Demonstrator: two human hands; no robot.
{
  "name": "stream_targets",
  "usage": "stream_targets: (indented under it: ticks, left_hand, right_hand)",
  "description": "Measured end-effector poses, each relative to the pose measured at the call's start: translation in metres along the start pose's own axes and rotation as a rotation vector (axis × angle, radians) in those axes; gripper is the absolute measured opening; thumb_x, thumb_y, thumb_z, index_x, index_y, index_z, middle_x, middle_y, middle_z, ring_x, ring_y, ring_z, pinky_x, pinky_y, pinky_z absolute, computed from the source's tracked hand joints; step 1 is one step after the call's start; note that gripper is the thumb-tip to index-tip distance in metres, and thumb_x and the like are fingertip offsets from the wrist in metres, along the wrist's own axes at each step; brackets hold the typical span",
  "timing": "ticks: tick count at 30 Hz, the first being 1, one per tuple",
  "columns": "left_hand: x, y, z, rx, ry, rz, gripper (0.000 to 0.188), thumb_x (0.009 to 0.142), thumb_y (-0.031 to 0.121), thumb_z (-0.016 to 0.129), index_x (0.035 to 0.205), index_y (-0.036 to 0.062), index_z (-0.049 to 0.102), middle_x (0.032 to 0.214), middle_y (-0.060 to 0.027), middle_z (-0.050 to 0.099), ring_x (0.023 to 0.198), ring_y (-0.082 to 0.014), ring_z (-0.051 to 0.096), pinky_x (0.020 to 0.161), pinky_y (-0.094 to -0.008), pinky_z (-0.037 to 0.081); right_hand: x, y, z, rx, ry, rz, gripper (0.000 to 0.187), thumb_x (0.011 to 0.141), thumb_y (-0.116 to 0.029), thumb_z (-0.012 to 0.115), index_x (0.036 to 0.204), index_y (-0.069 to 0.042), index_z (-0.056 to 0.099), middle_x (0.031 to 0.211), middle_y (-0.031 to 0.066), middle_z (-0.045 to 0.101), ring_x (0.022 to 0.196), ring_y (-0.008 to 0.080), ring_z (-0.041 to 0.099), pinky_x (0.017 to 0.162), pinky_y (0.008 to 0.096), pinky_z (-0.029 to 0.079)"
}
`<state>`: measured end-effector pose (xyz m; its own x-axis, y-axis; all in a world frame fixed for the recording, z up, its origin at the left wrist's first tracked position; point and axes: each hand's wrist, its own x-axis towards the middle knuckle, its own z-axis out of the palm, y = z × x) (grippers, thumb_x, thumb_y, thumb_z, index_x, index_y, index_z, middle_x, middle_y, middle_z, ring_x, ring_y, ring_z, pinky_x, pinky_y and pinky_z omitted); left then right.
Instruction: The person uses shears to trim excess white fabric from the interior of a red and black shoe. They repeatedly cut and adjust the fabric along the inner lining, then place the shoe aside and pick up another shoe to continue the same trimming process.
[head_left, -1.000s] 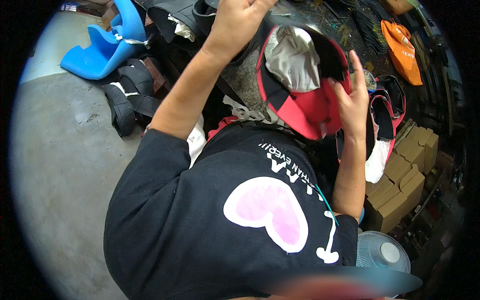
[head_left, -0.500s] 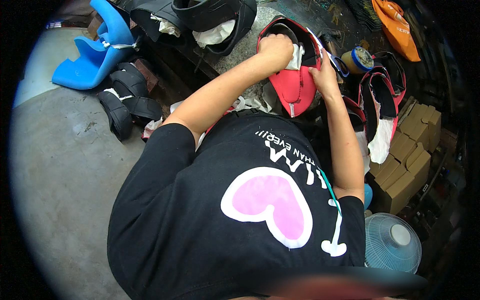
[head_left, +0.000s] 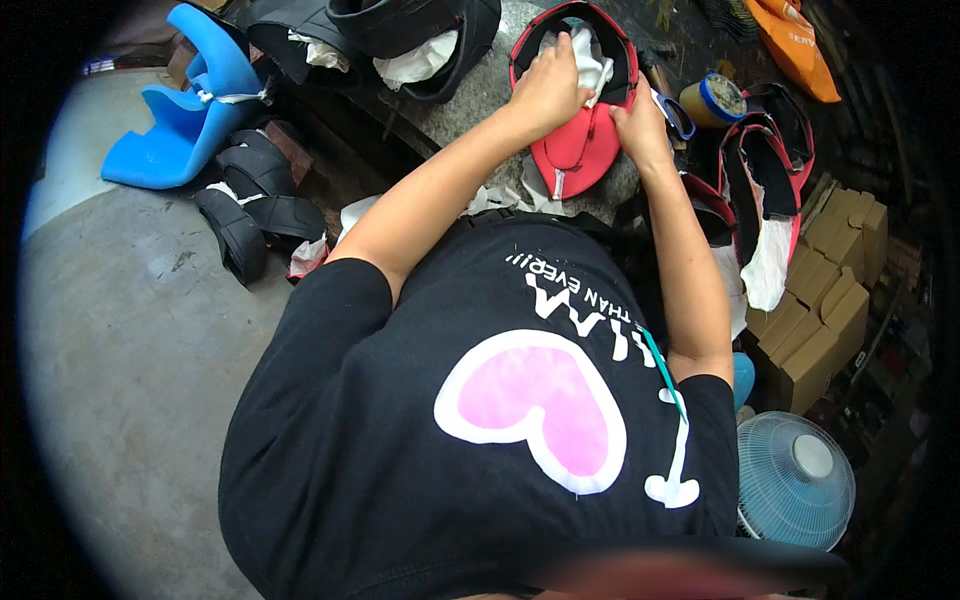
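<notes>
A red shoe upper (head_left: 580, 157) with a dark inside lies on the grey work surface in front of me, its pointed end towards my body. White lining material (head_left: 594, 70) shows in its opening. My left hand (head_left: 548, 88) is closed at the left side of this opening, beside the white material. Its fingertips are partly hidden, so exactly what they pinch is hard to see. My right hand (head_left: 641, 127) grips the right edge of the upper, with the thumb on the red face.
Black footwear pieces (head_left: 425, 45) stand at far left, near a blue foam piece (head_left: 190, 105). On the right are a blue-rimmed tub (head_left: 715, 100), more red-and-black uppers (head_left: 765, 185), cardboard boxes (head_left: 825, 300) and a fan (head_left: 800, 480). An orange bag (head_left: 797, 50) lies far right.
The upper has shifted away from me and slightly left. My left hand has risen out of the opening towards its left side, and more white lining shows. My right hand keeps its grip.
</notes>
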<state>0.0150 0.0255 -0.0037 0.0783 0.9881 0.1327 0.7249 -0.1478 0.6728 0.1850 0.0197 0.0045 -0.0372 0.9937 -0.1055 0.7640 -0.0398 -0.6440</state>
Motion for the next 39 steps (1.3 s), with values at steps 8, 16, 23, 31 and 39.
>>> stream_targets:
  ticks: [8, 16, 23, 31, 39]
  left_hand:
    - [-0.007, 0.003, -0.01, -0.094, 0.019, 0.427, 0.022, 0.077, 0.01, 0.068, 0.097, 0.0135, 0.071, 0.089, -0.0071, 0.067, 0.088, -0.0266, 0.066, 0.077, -0.0361, 0.054]
    - [-0.066, 0.044, -0.066, -0.243, -0.798, 0.746, 0.02, 0.073, 0.01, 0.062, 0.091, 0.0151, 0.069, 0.092, -0.0018, 0.067, 0.099, -0.0239, 0.062, 0.079, -0.0367, 0.052]
    - [-0.019, 0.057, -0.087, -0.624, -0.157, 0.619, 0.025, 0.089, 0.001, 0.054, 0.113, 0.0017, 0.062, 0.106, -0.0108, 0.067, 0.097, -0.0211, 0.064, 0.086, -0.0341, 0.051]
    - [-0.013, 0.026, -0.027, 0.712, -0.394, 0.68, 0.037, 0.069, 0.029, 0.072, 0.101, 0.0113, 0.07, 0.093, -0.0089, 0.065, 0.096, -0.0245, 0.06, 0.078, -0.0338, 0.052]
    - [-0.06, 0.062, -0.054, -0.111, -0.895, 0.834, 0.03, 0.078, 0.021, 0.069, 0.107, 0.0138, 0.069, 0.102, -0.0084, 0.066, 0.091, -0.0304, 0.065, 0.081, -0.041, 0.053]
  right_hand:
    - [-0.002, 0.009, 0.004, -0.113, -0.012, -0.016, 0.069, 0.086, -0.014, 0.058, 0.146, -0.002, 0.026, 0.102, 0.0318, 0.065, 0.1, 0.0461, 0.064, 0.087, 0.0515, 0.049]
    - [0.006, 0.01, -0.006, -0.107, -0.011, 0.028, 0.07, 0.085, -0.014, 0.062, 0.147, -0.002, 0.031, 0.109, 0.0335, 0.063, 0.102, 0.0444, 0.064, 0.089, 0.0452, 0.049]
    - [0.001, -0.001, -0.005, -0.132, -0.028, 0.036, 0.068, 0.087, -0.015, 0.059, 0.149, -0.015, 0.031, 0.115, 0.0297, 0.063, 0.107, 0.0438, 0.062, 0.092, 0.048, 0.047]
    - [0.014, 0.009, 0.002, -0.134, 0.035, 0.005, 0.065, 0.088, -0.018, 0.058, 0.147, -0.012, 0.032, 0.108, 0.0301, 0.065, 0.101, 0.0458, 0.063, 0.089, 0.0507, 0.049]
    - [0.015, 0.009, -0.005, -0.191, -0.005, 0.017, 0.065, 0.087, -0.016, 0.06, 0.146, -0.007, 0.034, 0.106, 0.0326, 0.064, 0.099, 0.0473, 0.062, 0.086, 0.0496, 0.049]
